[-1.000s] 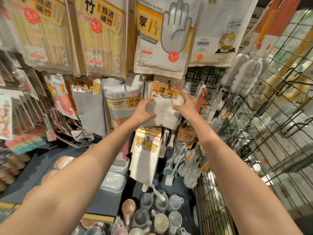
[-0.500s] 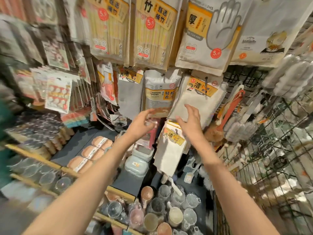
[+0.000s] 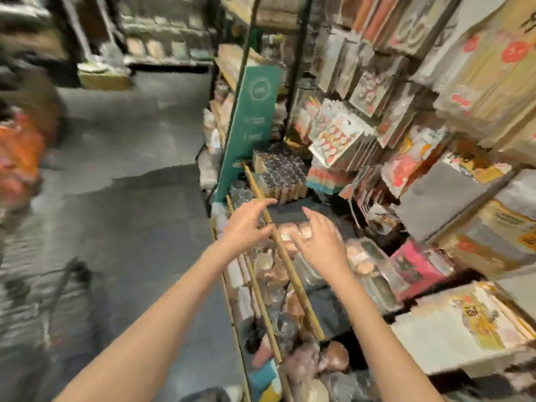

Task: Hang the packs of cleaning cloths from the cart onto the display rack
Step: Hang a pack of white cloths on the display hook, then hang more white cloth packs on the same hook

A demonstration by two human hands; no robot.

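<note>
The view is blurred and turned to the left, along the aisle. My left hand (image 3: 246,224) and my right hand (image 3: 322,242) float empty, fingers spread, above the edge of the lower shelf (image 3: 293,274). Hanging packs of cleaning cloths (image 3: 441,195), grey with yellow labels, show on the display rack at the right, away from both hands. A white cloth pack with a yellow label (image 3: 464,317) hangs at the lower right. The cart's dark wire frame (image 3: 58,297) appears blurred at the lower left.
A green sign panel (image 3: 249,126) stands at the shelf end. Cups and small goods fill the lower shelves (image 3: 278,323). Grey floor (image 3: 130,198) stretches left. Blurred orange items (image 3: 17,158) sit at the far left. Chopstick packs (image 3: 493,62) hang top right.
My hands have let go of the cloth pack, which now hangs on the rack, and dropped away from it. My head has swung left toward the aisle and the cart.
</note>
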